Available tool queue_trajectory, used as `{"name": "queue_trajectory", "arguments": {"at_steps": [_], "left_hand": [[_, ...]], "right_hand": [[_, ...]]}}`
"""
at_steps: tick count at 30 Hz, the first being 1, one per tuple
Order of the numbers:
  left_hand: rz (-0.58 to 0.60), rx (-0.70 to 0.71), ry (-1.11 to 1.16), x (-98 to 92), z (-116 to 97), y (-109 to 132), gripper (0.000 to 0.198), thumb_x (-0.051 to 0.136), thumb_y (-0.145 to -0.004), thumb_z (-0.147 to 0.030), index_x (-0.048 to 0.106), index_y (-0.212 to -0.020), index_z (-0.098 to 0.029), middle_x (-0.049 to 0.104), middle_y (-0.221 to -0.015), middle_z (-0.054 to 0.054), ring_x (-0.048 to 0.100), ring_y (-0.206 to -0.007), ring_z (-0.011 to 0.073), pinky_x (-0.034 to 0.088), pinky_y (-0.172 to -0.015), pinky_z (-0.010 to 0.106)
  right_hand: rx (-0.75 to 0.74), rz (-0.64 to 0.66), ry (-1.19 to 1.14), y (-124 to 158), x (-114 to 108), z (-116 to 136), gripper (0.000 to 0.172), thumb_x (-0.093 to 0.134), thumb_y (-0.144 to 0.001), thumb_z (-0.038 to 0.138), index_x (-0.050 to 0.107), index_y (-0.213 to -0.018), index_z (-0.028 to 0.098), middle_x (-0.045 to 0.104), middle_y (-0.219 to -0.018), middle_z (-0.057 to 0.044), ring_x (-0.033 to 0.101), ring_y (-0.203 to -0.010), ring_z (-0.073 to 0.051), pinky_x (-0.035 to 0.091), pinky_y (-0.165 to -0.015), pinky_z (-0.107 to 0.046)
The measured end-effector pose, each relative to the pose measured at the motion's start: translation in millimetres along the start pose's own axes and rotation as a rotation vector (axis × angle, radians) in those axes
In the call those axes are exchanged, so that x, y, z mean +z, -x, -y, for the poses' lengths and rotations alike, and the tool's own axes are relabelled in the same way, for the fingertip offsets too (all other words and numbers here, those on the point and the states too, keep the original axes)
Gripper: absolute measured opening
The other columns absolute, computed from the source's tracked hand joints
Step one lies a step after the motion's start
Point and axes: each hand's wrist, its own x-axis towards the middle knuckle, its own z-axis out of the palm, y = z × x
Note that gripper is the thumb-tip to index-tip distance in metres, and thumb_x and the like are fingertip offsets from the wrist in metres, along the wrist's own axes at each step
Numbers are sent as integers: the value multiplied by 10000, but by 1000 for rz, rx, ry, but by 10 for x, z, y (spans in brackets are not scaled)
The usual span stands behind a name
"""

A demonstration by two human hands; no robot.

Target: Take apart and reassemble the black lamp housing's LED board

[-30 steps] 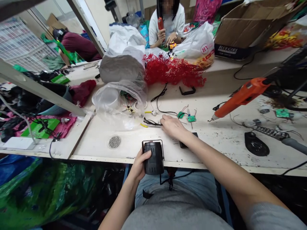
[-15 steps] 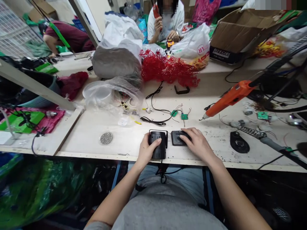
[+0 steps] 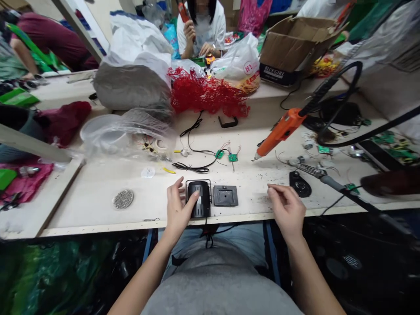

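My left hand (image 3: 179, 205) is at a black cylindrical housing (image 3: 201, 203) with a wire bracket. Its thumb lies over the housing's side, while its fingers are spread beside it on the left. From the housing a black cord hangs over the table edge. Just right of it a black rectangular plate (image 3: 225, 196) lies flat, untouched. Farther right, my right hand (image 3: 288, 210) is above the table, fingers curled in and thumb close to the forefinger; whatever may be between them is hidden. A flat black teardrop-shaped part (image 3: 300, 184) lies behind it.
An orange electric screwdriver (image 3: 278, 133) hangs above the table, beyond my right hand. A soldering iron (image 3: 331, 183) slants in from the right. Green circuit boards (image 3: 232, 157) and a coiled black cable (image 3: 192, 167) lie behind the housing. A dish of screws (image 3: 123, 199) is left. Another person sits opposite.
My right hand has left the black plate and moved right. My left hand's fingers have spread away from the housing. The whole view has shifted.
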Motion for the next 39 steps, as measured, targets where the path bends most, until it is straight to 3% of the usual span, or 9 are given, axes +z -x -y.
{"name": "queue_trajectory", "arguments": {"at_steps": [4, 8, 13, 16, 20, 25, 28, 33, 39], "left_hand": [[22, 203, -228, 22, -60, 64, 701, 709, -791, -556, 518, -1379, -225, 437, -1322, 145, 472, -1296, 360, 453, -1062, 573], [69, 279, -263, 102, -66, 95, 661, 769, -758, -471, 546, -1328, -219, 422, -1346, 143, 449, -1336, 364, 449, -1088, 570], [78, 299, -234, 124, -42, 97, 632, 775, -763, -403, 536, -1318, -218, 439, -1348, 139, 449, -1352, 351, 438, -1112, 556], [82, 302, -219, 113, -37, 124, 653, 768, -776, -414, 511, -1342, -211, 441, -1364, 148, 444, -1365, 349, 427, -1125, 551], [87, 273, -196, 123, -28, 166, 680, 761, -780, -420, 485, -1366, -212, 437, -1393, 153, 453, -1371, 346, 421, -1133, 543], [118, 242, -164, 151, -17, 135, 722, 758, -748, -354, 463, -1390, -206, 465, -1415, 155, 468, -1370, 345, 409, -1148, 529], [140, 257, -152, 134, -13, 84, 732, 730, -722, -288, 459, -1393, -182, 499, -1412, 157, 473, -1367, 340, 400, -1160, 518], [147, 216, -202, 39, -41, 26, 735, 688, -697, -231, 475, -1399, -178, 519, -1420, 147, 490, -1354, 334, 421, -1146, 493], [100, 189, -302, 37, -152, 31, 750, 723, -777, -379, 464, -1458, -201, 555, -1423, 150, 525, -1283, 386, 415, -1111, 521]], "right_hand": [[59, -178, -54, -128, -185, 48, 262, 655, -895, 447, 694, -971, 199, 687, -924, -72, 671, -803, -220, 569, -744, -417], [-2, -257, -201, -508, -87, 134, 399, 713, -836, 430, 615, -1152, 207, 671, -1078, -99, 688, -940, -229, 583, -840, -445], [-50, -77, -267, -1166, 208, 108, 790, 736, -744, 511, 394, -1401, 237, 615, -1296, -134, 649, -1156, -267, 555, -959, -505], [-38, 46, -271, -1322, 353, 161, 627, 701, -777, 508, 480, -1303, 249, 700, -1145, -92, 687, -1056, -268, 546, -953, -498], [-37, 20, -332, -1149, 407, 407, 433, 761, -786, 461, 594, -1148, 293, 719, -938, -40, 690, -865, -251, 551, -879, -442], [-30, 110, -562, -765, 399, 708, 614, 734, -783, 623, 582, -1296, 321, 641, -770, 3, 650, -669, -224, 572, -743, -429], [-45, 292, -677, -623, 405, 766, 796, 443, -816, 866, 545, -1370, 304, 662, -810, -37, 651, -675, -245, 566, -643, -432], [91, 466, -637, -557, 364, 860, 1015, 61, -798, 925, 514, -1403, 248, 690, -930, -118, 682, -824, -289, 550, -659, -433], [104, 538, -656, -510, 435, 983, 968, 154, -813, 924, 591, -1333, 235, 671, -812, -93, 673, -757, -287, 533, -615, -416]]}}
